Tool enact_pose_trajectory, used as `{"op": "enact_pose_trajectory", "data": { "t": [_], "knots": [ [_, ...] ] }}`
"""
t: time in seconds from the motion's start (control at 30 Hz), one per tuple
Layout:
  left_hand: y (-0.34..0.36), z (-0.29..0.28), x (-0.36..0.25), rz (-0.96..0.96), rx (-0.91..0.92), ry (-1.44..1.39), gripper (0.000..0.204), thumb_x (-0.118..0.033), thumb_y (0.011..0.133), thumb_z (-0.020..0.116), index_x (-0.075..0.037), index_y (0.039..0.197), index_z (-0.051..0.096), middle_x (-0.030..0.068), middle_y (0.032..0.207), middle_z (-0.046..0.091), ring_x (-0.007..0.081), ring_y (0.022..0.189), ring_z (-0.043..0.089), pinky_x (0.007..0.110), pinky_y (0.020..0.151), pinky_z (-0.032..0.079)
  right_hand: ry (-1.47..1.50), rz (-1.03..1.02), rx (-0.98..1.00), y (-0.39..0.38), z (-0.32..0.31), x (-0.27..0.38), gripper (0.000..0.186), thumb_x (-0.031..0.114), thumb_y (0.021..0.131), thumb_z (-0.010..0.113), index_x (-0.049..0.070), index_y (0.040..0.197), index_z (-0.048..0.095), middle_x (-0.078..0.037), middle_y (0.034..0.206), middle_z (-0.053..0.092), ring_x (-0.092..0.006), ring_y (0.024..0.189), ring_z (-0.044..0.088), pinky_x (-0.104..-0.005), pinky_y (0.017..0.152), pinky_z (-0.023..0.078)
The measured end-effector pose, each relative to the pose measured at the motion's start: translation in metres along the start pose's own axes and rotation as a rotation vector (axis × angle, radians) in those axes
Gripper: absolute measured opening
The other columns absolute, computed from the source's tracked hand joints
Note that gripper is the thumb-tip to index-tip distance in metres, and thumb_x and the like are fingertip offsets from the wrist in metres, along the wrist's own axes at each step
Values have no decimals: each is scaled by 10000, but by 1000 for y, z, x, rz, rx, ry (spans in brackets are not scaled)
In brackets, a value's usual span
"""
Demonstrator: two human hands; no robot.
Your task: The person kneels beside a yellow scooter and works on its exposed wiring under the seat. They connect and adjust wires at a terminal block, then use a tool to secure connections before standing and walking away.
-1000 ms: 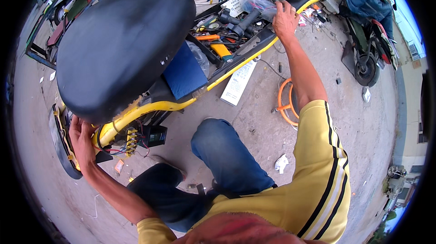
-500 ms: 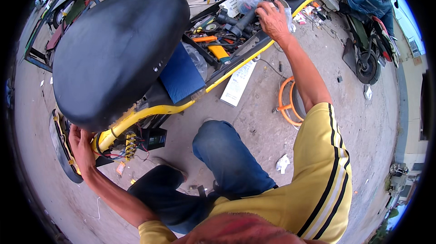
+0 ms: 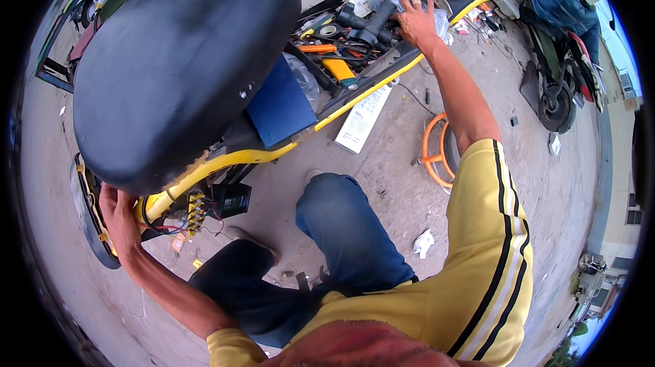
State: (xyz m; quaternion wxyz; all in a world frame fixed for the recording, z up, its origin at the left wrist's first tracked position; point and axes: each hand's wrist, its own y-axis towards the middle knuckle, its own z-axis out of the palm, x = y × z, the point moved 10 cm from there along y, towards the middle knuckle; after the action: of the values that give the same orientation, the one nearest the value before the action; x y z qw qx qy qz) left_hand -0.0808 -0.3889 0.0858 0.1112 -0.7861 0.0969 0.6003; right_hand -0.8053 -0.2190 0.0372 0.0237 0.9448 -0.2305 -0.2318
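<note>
My left hand is at the rear of a yellow electric scooter frame, just below the back edge of its black seat. Its fingertips are hidden under the seat, so any grip there does not show. Forward on the footboard, my right hand reaches in with fingers spread, over a clear plastic bag and beside a black T-shaped tool. Around it lie jumbled tools, among them an orange-yellow handle, an orange-handled tool and a tape roll.
A blue box sits ahead of the seat. Loose wires hang from a yellow terminal strip. On the concrete are a white carton, an orange ring-shaped frame and crumpled paper. Another scooter stands far right.
My right hand has opened, its fingers now spread apart over the bag. My left hand stays by the seat's rear edge. The view has shifted slightly.
</note>
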Motion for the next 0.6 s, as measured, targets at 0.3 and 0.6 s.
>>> {"op": "enact_pose_trajectory", "data": {
  "t": [0.3,0.6],
  "knots": [
    [0,11,-9,54,15,-67,410,-219,1086,673,44,1387,582,109,1249,705,176,1059,717,331,987,557,-106,-73,-61,2,-4,9,214,180,837,745,119,1035,798,-35,1761,253,-287,1604,309,-781,1161,300],
    [1,12,-9,55,45,-44,391,-192,1108,634,24,1430,584,79,1215,722,154,1060,706,319,958,571,75,-35,34,2,-38,-35,340,283,984,706,42,1221,734,-103,1643,438,-321,1449,505,-658,1133,419]
  ]
}}
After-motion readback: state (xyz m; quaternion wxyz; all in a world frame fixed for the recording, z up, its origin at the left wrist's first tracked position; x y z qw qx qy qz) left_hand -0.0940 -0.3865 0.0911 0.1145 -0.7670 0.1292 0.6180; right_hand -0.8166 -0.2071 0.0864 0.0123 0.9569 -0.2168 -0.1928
